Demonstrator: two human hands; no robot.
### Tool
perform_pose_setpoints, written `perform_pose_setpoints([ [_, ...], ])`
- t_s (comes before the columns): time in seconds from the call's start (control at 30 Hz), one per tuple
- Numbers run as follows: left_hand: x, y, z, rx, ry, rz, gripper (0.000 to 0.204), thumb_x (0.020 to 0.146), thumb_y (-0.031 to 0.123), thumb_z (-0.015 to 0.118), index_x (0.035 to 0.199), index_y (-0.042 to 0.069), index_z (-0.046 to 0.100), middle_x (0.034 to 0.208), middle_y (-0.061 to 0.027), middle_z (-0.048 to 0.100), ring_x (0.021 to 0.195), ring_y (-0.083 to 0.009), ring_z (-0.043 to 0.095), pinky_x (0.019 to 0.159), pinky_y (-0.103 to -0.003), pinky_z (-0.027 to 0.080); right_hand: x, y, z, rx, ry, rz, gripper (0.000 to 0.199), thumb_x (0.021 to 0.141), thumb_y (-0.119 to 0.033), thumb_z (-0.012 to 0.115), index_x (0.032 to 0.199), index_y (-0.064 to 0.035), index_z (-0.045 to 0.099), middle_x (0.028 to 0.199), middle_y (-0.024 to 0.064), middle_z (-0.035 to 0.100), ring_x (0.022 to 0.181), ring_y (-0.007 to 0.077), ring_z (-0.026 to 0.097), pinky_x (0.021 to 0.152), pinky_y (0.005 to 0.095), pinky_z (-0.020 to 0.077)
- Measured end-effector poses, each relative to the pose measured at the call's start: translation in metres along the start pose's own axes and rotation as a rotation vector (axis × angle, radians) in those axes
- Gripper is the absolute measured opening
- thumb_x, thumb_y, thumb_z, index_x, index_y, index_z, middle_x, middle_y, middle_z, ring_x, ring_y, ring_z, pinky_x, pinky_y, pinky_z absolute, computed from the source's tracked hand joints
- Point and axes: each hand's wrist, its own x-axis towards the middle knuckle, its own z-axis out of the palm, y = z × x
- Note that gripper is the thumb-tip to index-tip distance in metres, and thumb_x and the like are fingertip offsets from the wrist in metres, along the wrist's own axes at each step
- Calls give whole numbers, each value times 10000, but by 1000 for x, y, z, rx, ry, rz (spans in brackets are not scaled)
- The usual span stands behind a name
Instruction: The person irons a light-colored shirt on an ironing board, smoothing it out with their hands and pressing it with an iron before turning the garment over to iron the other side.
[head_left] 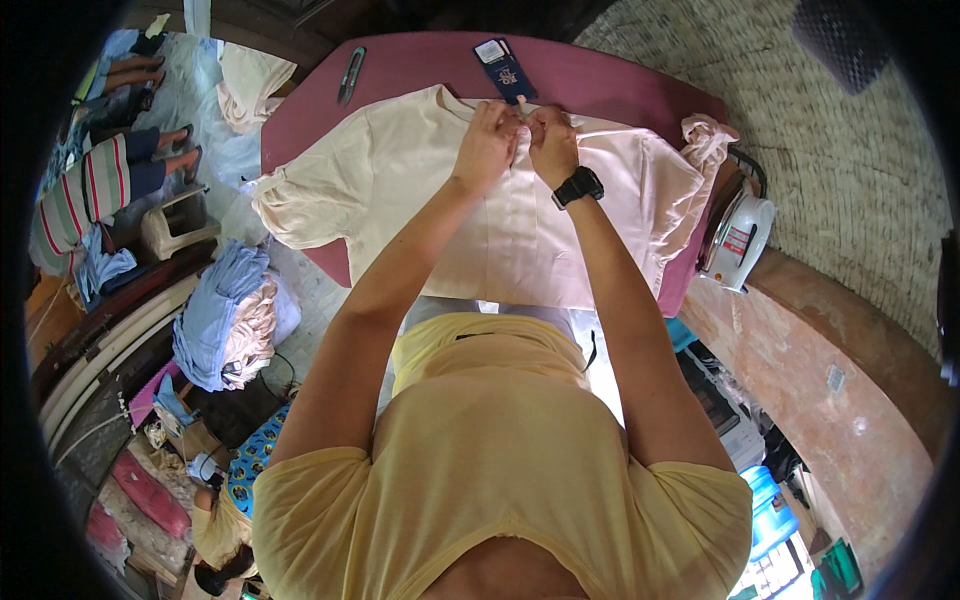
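A cream short-sleeved shirt lies spread over a maroon-topped table. Both of my hands meet at the middle of its neckline. My left hand has its fingers closed in a pinch on the shirt's fabric. Close beside it, my right hand also pinches the cloth, with a black watch on that wrist. Just beyond my fingertips lies a navy hang tag with a white label; its near end reaches almost to my fingers. What exactly sits between the fingertips is too small to make out.
Thread snips lie at the table's far left. A white iron stands off its right edge. Folded blue garments are piled to the left, near a beige plastic stool. Other people are at the left.
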Motion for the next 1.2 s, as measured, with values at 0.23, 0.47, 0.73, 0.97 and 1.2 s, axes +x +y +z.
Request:
perform_pose_setpoints([
  [0.23, 10, 3, 7, -156, -1, -162, 103, 817, 37, 629, 917, 13, 632, 906, -172, 602, 930, -375, 569, 826, -446, 480, 3, -4, 4, -46, 38, 84, 77, 895, -84, 606, 914, -14, 579, 873, 195, 615, 846, 402, 597, 737, 485, 467],
  [0.47, 11, -8, 2, -143, -123, -191, 155, 799, 63, 615, 943, 16, 646, 951, -189, 615, 985, -369, 569, 884, -436, 471, 14, -24, 2, -278, 138, -31, 45, 817, -47, 651, 860, -56, 646, 912, 160, 616, 865, 341, 580, 775, 470, 448],
  [0.73, -22, -37, 42, -821, 19, -305, 151, 939, 150, 600, 1033, 39, 560, 949, -28, 560, 873, -152, 518, 778, -304, 435, 124, -135, 140, -226, -382, -664, 321, 807, -84, 664, 1121, -151, 654, 1205, 73, 567, 1194, 277, 487, 975, 462, 400],
  [0.97, -23, -69, 80, -880, 17, -476, 70, 958, 107, 568, 934, 41, 561, 811, 26, 510, 714, -69, 411, 645, -253, 366, 150, -153, 187, -401, -742, -488, 195, 839, -168, 700, 1007, -136, 609, 1183, 62, 556, 1185, 307, 490, 957, 459, 413],
  [1.2, -2, -37, 4, -399, -27, -264, 97, 866, -5, 619, 962, 4, 623, 861, -163, 669, 797, -328, 647, 727, -395, 514, 148, -143, 46, 26, -438, -215, 306, 893, -138, 623, 1133, -2, 490, 962, 235, 666, 926, 347, 666, 781, 412, 514],
])
